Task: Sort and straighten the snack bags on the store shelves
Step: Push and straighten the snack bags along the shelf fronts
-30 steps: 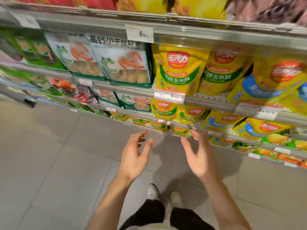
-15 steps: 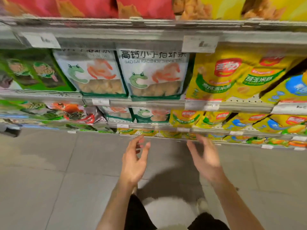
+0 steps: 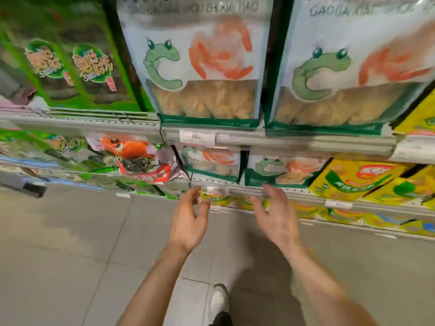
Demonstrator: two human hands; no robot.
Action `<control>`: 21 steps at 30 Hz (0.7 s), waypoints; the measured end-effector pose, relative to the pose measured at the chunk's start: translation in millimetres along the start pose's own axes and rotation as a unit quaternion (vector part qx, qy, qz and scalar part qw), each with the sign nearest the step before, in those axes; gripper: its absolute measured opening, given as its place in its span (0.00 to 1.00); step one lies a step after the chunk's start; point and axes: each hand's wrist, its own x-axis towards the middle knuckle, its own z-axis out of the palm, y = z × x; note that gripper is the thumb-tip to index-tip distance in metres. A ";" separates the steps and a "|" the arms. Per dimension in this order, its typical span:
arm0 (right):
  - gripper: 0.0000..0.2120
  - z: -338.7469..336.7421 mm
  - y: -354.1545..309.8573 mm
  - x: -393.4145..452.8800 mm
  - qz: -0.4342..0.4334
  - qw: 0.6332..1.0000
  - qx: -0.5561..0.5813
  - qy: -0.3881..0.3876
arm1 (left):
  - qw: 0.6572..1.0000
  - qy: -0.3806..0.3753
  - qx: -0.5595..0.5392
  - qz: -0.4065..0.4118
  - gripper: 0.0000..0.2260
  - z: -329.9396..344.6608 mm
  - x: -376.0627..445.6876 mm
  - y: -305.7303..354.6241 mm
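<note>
A person's left hand (image 3: 188, 222) and right hand (image 3: 277, 217) reach toward the lower store shelves, each grip loose and holding nothing, fingers relaxed near the shelf edge (image 3: 235, 191); white shrimp-stick snack bags (image 3: 202, 67) stand upright on the shelf above, smaller ones (image 3: 211, 164) just behind the fingertips; yellow corn bags (image 3: 353, 180) lie tilted to the right; green bags (image 3: 70, 67) stand at left; the frame is blurred.
</note>
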 end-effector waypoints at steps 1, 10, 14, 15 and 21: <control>0.24 22.6 2.2 18.9 -0.015 1.000 -0.004 0.002 | 0.999 0.014 0.027 0.018 0.17 8.2 18.1 -18.1; 0.21 165.9 48.7 138.5 -0.091 0.986 -0.076 0.120 | 0.977 0.142 0.105 0.124 0.22 83.7 161.5 -138.6; 0.20 194.5 60.2 153.0 -0.121 0.969 -0.048 0.208 | 0.964 0.212 0.019 0.158 0.26 95.0 193.2 -147.9; 0.20 196.1 60.6 154.6 -0.123 0.968 -0.053 0.212 | 0.960 0.225 0.011 0.165 0.26 95.6 198.0 -148.9; 0.16 199.0 63.5 163.0 -0.125 0.966 -0.047 0.220 | 0.939 0.278 0.118 0.163 0.22 82.3 202.4 -130.3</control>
